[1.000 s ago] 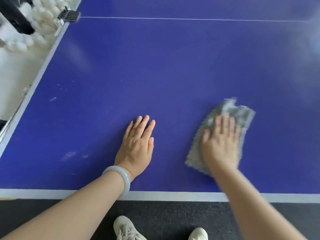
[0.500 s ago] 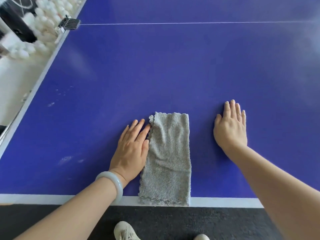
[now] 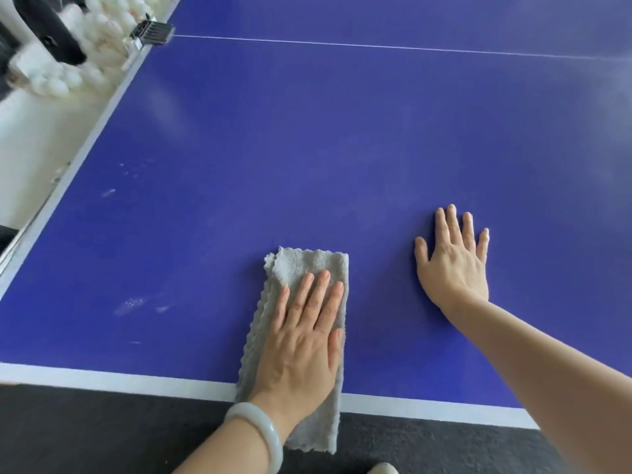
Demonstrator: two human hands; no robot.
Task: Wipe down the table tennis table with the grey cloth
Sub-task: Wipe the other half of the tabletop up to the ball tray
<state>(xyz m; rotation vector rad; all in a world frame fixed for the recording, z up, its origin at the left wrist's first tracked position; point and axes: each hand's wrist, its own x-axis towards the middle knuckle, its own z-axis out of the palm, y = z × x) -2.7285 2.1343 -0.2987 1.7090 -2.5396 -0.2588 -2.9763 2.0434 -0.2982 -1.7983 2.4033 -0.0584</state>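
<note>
The grey cloth (image 3: 301,265) lies folded lengthways on the blue table tennis table (image 3: 307,148), its near end hanging over the white front edge. My left hand (image 3: 304,340) presses flat on top of the cloth, fingers together and pointing away from me, a pale bangle on the wrist. My right hand (image 3: 453,261) rests flat on the bare blue surface to the right of the cloth, fingers spread, holding nothing.
White smudges (image 3: 136,302) mark the table left of the cloth. A black net clamp (image 3: 152,32) sits at the far left edge by the white net line. Beyond the left edge lies a blurred heap of white balls (image 3: 68,56). Dark carpet (image 3: 102,432) is below.
My left hand has moved right from beside the cloth onto its top. The cloth has slid nearer, now overhanging the front edge. My right hand stays flat on the table.
</note>
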